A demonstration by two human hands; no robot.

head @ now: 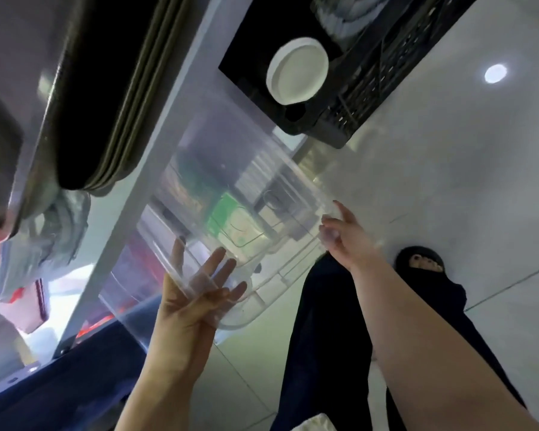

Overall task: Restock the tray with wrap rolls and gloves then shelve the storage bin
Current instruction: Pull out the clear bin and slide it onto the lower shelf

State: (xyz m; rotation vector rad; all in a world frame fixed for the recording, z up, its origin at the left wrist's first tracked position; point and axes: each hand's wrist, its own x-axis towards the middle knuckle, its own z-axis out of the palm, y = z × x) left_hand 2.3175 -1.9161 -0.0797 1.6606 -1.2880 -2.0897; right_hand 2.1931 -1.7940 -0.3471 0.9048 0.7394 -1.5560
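Note:
A clear plastic storage bin [231,194] sits low on the shelf rack, its near end sticking out past the white upright post [156,157]. Boxes, one with a green label [223,209], show through its walls. My left hand [193,293] presses flat against the bin's near left corner, fingers spread. At the bin's right corner my right hand [343,234] touches the rim with its fingertips, fingers loose and apart. I see neither hand curled around the bin. No tray, wrap rolls or gloves are clearly visible.
A black crate [380,76] with a white round lid [297,71] stands on the floor beyond the bin. Dark stacked trays [106,104] fill the shelf at left. My dark trouser leg [324,337] and foot [423,259] are on the pale tiled floor.

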